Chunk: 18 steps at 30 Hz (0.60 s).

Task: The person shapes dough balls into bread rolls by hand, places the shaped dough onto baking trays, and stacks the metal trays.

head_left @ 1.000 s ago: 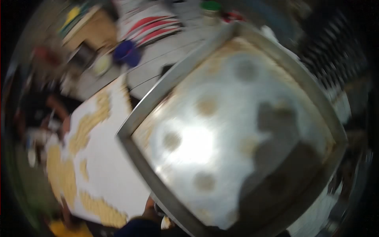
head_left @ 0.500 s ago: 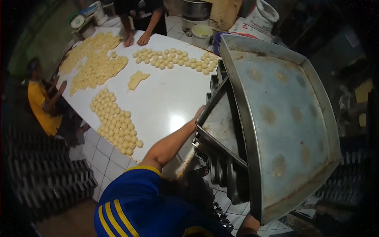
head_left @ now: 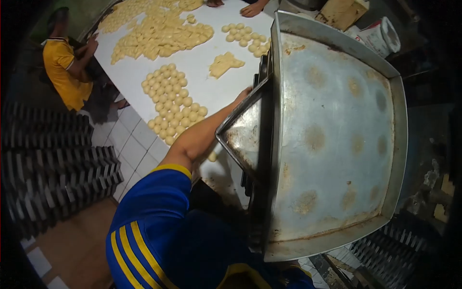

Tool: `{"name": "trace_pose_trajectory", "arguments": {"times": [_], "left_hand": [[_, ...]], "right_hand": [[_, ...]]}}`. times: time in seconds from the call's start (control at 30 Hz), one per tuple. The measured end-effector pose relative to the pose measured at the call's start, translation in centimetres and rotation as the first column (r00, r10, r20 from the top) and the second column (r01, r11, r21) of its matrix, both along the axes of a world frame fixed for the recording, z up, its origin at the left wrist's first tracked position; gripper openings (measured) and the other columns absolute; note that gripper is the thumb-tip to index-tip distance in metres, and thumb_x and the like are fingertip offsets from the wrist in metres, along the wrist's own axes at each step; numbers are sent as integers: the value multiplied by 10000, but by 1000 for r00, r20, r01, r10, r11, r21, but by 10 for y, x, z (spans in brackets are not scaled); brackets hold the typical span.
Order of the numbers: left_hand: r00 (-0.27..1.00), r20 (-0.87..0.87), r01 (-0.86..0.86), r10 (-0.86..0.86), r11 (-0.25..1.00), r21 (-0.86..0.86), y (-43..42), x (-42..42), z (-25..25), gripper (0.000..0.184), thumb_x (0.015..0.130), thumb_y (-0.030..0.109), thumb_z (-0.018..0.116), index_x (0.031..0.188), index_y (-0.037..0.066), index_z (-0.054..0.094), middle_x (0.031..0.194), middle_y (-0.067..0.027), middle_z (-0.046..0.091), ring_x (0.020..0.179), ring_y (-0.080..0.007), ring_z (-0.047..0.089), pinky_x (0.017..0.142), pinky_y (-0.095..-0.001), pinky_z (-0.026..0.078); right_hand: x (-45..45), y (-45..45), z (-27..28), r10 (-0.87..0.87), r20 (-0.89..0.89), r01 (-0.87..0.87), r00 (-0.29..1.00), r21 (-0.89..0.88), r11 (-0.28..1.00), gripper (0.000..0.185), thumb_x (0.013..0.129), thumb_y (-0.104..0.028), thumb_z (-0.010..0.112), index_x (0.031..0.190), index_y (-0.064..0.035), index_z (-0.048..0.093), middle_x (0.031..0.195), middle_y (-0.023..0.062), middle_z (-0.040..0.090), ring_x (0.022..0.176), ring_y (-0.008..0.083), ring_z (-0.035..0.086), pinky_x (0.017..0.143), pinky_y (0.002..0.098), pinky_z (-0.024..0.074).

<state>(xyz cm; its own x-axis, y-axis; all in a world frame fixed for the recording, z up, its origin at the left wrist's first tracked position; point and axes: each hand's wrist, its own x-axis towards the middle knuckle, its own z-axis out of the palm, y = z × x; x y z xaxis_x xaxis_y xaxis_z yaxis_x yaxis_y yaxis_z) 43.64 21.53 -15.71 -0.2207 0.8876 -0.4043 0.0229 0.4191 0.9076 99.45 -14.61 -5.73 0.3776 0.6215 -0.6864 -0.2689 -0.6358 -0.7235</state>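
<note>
A stack of metal trays leans against my body, with a large square tray on top. Beneath it, a smaller tray sticks out at an angle to the left. My left arm reaches forward along the stack, and my left hand holds its far left side, the fingertips hidden by the trays. My right hand is out of sight below the large tray; only part of the sleeve shows at the bottom.
A white table bears round dough balls, a heap of cut dough and a loose dough piece. A person in yellow sits at its left side; another person's hand rests at the top. Stacked dark trays stand left.
The view has swung from a blurred, tilted angle to an upright one. Since half a second ago, the table and dough have shifted up and right in view. My left hand stays at the stack.
</note>
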Motion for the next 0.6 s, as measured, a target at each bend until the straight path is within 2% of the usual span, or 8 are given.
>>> {"name": "trace_pose_trajectory", "arguments": {"times": [0.37,0.43,0.5,0.53,0.6], "left_hand": [[977,91,192,-192,981,3,15,-59,-21,403,982,263,597,1213,-65,622,963,-145,718,890,-199,690,783,-360,553],[960,105,256,-260,965,54,17,-66,-23,413,984,267,597,1226,-66,620,972,-147,720,906,-198,690,798,-357,553],[934,145,299,-325,938,176,14,-77,-28,423,986,271,596,1239,-67,618,981,-149,721,921,-197,691,814,-355,553],[931,143,296,-335,925,236,2,-88,-24,428,987,273,596,1246,-67,618,985,-150,722,928,-197,691,822,-354,553],[991,45,116,-129,969,220,-77,-99,49,448,986,263,609,1334,-20,601,1121,-146,718,1002,-206,687,905,-352,545]], "right_hand": [[-45,-12,7,-70,53,70,996,6,998,603,1024,-438,590,1512,-95,500,1453,86,578,1274,276,588,1075,431,455],[-50,-4,1,-82,59,81,995,33,996,603,1024,-437,590,1513,-95,499,1454,86,577,1274,276,587,1076,431,455],[-52,5,-5,-96,56,92,994,73,993,603,1024,-436,590,1513,-95,499,1454,86,577,1275,276,587,1076,431,454],[-52,14,-11,-99,53,93,994,103,990,603,1024,-435,591,1513,-95,499,1454,86,577,1275,276,587,1076,431,454],[-47,27,-22,-121,49,111,991,172,979,602,1024,-434,591,1514,-96,498,1455,86,576,1276,276,586,1076,431,454]]}}
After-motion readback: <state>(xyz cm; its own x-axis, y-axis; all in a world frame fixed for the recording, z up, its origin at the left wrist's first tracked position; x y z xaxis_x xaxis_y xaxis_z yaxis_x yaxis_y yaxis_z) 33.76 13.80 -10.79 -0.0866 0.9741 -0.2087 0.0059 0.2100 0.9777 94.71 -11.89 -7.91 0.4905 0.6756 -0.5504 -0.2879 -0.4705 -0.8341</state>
